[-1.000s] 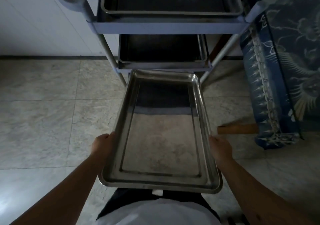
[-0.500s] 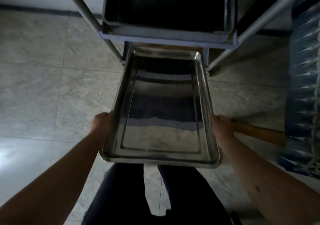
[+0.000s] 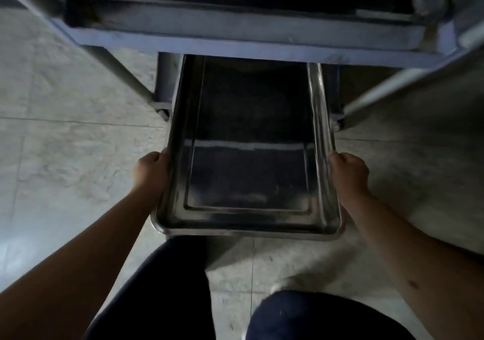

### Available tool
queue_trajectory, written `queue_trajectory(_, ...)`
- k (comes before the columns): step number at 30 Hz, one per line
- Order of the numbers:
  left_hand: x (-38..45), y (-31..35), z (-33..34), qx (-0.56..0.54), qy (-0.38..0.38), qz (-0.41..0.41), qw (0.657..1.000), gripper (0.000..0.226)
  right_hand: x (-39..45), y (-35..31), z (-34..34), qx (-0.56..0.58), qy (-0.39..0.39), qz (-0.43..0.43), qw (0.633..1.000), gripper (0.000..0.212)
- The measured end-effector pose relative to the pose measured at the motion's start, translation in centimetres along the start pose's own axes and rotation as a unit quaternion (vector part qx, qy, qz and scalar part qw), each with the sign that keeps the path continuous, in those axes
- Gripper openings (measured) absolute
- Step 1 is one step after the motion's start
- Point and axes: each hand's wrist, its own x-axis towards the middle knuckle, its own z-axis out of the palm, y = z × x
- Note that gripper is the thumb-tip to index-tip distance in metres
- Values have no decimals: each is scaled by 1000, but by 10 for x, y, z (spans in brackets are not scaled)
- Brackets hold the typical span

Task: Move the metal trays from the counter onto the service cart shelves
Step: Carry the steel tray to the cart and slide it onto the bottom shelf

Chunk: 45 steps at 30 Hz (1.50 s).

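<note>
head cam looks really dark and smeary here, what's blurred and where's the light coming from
Head view: dim overall, with motion blur softening the cart shelf edge and the floor. The metal tray reads almost black, with one thin bright reflection band across it and glare along its right rim. The left hand and right hand are fairly sharp. A bright patch of floor at the lower left suggests light from that side.
</note>
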Motion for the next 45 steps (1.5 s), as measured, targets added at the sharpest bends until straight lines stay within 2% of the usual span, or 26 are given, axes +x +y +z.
queue_trajectory(7, 97, -26, 69, -35, 25, 80, 996, 49, 78, 38, 89, 100, 26, -17, 995, 38)
queue_trajectory(12, 142, -39, 96, -52, 35, 114, 991, 49, 126, 43, 128, 155, 6, -18, 988, 31)
queue_trajectory(20, 160, -29, 102, -109, 42, 110, 987, 47, 161, 27, 145, 135, 12, -40, 990, 38)
queue_trajectory(24, 160, -25, 106, -157, 21, 78, 984, 46, 177, 16, 146, 119, 17, -85, 989, 37)
queue_trajectory(29, 147, -22, 114, -244, -35, -3, 969, 54, 203, -3, 138, 112, -49, -105, 987, 30)
queue_trajectory(31, 144, -20, 114, -273, -42, -24, 961, 55, 219, -15, 131, 100, -118, -56, 986, 43)
queue_trajectory(32, 143, -19, 114, -281, -46, -23, 958, 55, 225, -20, 127, 93, -147, -37, 984, 47)
queue_trajectory(34, 141, -19, 113, -273, -64, 2, 960, 52, 228, -21, 118, 97, -186, -34, 977, 38)
queue_trajectory(36, 138, -19, 114, -275, -66, 12, 959, 50, 219, -9, 111, 137, -211, -10, 968, 28)
queue_trajectory(37, 137, -19, 115, -285, -57, 1, 957, 49, 210, 4, 109, 166, -210, 17, 963, 33)
queue_trajectory(38, 136, -19, 116, -296, -47, -16, 954, 47, 196, 20, 107, 198, -181, 37, 963, 39)
queue_trajectory(39, 135, -18, 119, -312, -40, -30, 949, 42, 180, 39, 107, 231, -121, 39, 965, 42)
queue_trajectory(41, 132, -17, 125, -338, -52, -33, 939, 40, 134, 69, 111, 275, 7, 33, 961, 34)
queue_trajectory(43, 128, -17, 131, -341, -74, -19, 937, 37, 83, 87, 126, 269, 57, 36, 961, 40)
queue_trajectory(45, 126, -19, 134, -347, -58, -34, 936, 37, 44, 92, 147, 240, 54, 21, 969, 44)
